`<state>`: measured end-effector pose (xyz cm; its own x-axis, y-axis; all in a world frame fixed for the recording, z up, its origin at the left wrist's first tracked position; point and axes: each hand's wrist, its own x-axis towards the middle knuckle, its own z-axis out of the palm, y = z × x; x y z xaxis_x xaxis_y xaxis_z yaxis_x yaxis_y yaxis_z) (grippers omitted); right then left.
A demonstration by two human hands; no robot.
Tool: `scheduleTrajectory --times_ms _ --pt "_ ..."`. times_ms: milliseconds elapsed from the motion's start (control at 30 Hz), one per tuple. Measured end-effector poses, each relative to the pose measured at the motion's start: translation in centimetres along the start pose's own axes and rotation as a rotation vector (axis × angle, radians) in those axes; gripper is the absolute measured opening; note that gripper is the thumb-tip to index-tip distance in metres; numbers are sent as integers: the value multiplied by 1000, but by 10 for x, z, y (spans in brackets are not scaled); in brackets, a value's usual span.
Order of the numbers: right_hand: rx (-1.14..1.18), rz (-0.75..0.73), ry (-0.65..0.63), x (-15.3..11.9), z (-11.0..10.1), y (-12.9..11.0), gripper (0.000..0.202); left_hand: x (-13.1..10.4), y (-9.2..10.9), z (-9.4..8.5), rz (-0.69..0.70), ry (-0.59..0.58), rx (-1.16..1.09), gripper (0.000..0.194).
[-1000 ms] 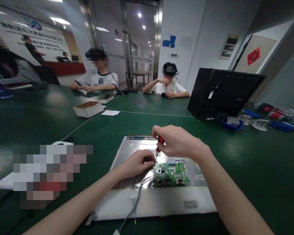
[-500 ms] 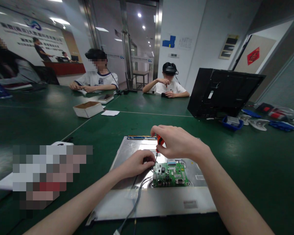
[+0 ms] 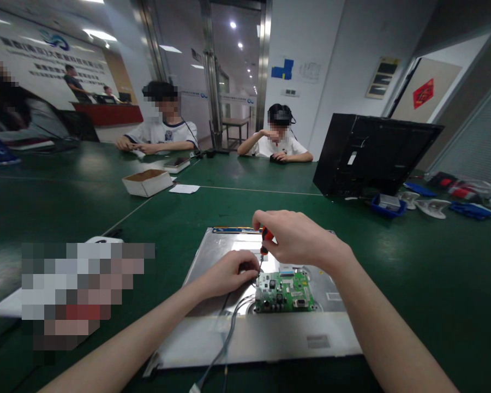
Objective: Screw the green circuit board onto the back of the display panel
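Observation:
A silver metal panel (image 3: 286, 341) lies flat on the green table, with a green circuit board (image 3: 284, 292) on it. My right hand (image 3: 288, 234) grips a red and black screwdriver (image 3: 265, 240), held upright with its shaft down at the board's upper left corner. Beside that corner, my left hand (image 3: 237, 270) has its fingers curled together near the screwdriver tip; what they pinch is hidden. Grey cables (image 3: 231, 330) run from the board's left side over the panel's front edge.
A black monitor housing (image 3: 376, 153) stands at the back right, near a blue tray (image 3: 388, 206). An open white box (image 3: 147, 183) and a paper slip (image 3: 184, 189) lie back left. Two people sit across the table; another is at the far left.
The screwdriver handle has turned slightly in my right hand, whose fingers have shifted a little. My left hand has stayed in place.

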<state>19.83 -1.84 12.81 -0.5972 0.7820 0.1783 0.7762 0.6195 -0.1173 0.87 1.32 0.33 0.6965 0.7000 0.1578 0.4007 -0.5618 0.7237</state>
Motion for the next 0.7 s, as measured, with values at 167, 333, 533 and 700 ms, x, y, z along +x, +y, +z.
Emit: scheduleTrajectory --times_ms 167,333,533,700 --pt "-70 100 -1 2 0 -2 17 -1 -2 1 -1 -6 5 6" --pt "-3 64 -16 0 -2 -3 24 -1 0 1 0 -11 12 7" --pt "42 -17 -3 -3 -1 -2 25 0 2 -1 2 -7 9 6" --pt "32 -2 -12 -2 -1 -2 23 -1 2 -1 -2 -14 15 7"
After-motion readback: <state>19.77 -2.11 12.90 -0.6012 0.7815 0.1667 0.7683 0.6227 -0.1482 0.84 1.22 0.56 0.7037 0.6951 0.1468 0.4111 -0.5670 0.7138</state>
